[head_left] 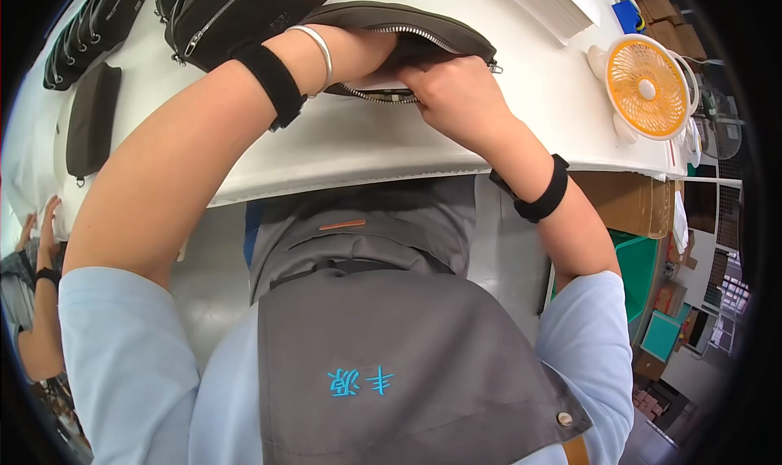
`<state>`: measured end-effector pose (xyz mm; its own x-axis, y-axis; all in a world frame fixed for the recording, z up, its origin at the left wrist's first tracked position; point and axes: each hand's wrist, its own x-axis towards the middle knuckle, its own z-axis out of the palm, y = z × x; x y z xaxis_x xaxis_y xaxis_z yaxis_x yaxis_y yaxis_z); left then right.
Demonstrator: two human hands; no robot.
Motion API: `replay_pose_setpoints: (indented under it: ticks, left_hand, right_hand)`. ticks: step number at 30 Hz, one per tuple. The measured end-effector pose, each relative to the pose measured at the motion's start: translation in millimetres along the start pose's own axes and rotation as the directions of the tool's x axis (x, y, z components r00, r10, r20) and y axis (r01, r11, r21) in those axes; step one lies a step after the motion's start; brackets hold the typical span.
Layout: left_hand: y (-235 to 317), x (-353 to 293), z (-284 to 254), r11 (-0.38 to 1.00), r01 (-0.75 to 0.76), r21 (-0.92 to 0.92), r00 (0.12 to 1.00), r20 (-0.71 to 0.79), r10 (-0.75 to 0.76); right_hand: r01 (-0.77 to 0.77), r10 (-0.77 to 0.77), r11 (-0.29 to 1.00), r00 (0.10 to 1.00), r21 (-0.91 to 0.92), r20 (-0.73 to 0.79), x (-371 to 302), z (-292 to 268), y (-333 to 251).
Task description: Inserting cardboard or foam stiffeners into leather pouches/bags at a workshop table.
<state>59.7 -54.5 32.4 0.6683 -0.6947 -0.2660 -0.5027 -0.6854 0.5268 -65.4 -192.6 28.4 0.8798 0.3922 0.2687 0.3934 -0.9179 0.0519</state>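
Observation:
A dark olive-brown zippered bag [411, 15] lies on the white table before me, its zipper opened wide. My left hand [371, 51] reaches inside through the opening, and its fingers are hidden in the bag. At the right part of the mouth, my right hand [460, 90] is closed with its fingers curled at the near edge of the opening. What those fingers pinch is mostly hidden; it looks like the zippered edge. Something pale [377, 81] shows within the bag between my hands. The zipper pull [495, 67] hangs at the bag's right end.
More dark bags [244, 17] stand at the back left, beside a row of bags [96, 33] and a narrow dark pouch [94, 119]. An orange and white fan [648, 88] stands at the right, near a white stack [550, 5]. Another person's hands [47, 225] show at far left.

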Motion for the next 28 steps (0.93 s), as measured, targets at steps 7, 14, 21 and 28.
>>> replay_pose_setpoints:
  ticks: [7,14,21,28]
  left_hand:
    - [-13,5,3,0.996,-0.087,-0.027,0.994,0.063,0.089]
    - [-25,15,15,0.977,-0.185,-0.107,0.98,0.057,0.192]
    - [-2,-12,5,0.987,-0.153,-0.05,0.985,-0.092,0.148]
    - [3,-5,8,0.908,-0.307,0.285,0.941,-0.049,0.334]
  right_hand:
    - [0.047,-0.047,0.999,0.999,-0.001,-0.011,4,-2,-1]
    - [0.028,-0.028,1.0,1.0,0.006,0.0,4,-3,-1]
    - [0.042,-0.043,0.999,0.998,-0.02,-0.041,0,-2,-5]
    - [-0.017,0.028,0.997,0.988,-0.072,0.155,-1,5,9]
